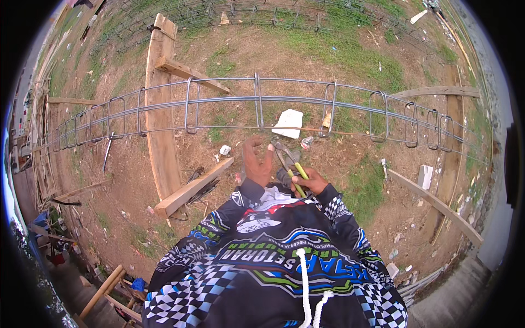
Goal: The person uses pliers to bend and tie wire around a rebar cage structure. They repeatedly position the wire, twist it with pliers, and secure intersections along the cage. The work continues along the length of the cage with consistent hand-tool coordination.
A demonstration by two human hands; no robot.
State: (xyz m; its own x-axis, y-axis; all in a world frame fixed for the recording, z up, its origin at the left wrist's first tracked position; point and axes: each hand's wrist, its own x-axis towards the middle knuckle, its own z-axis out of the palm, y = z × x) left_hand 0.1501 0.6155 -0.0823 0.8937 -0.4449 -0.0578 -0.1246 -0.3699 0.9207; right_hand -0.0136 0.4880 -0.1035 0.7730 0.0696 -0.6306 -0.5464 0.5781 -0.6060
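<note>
A long rebar cage [227,100] of thin steel bars and rectangular stirrups crosses in front of me from left to right. My left hand [258,162] is raised just below its near bar, close to the middle stirrup [257,104]. Its fingers are apart, and I see nothing held in them. My right hand [314,182] grips a pair of pincers [301,171] by the yellow-green handles. Their metal jaws point up toward the cage, apart from the bars and to the right of my left hand.
A wooden plank stand [159,131] supports the cage on the left, with a timber beam [197,186] at its foot. Another wooden stand [451,117] is on the right. A white slab [288,123] lies on the ground beyond my hands. More rebar cages [262,16] lie on the far grass.
</note>
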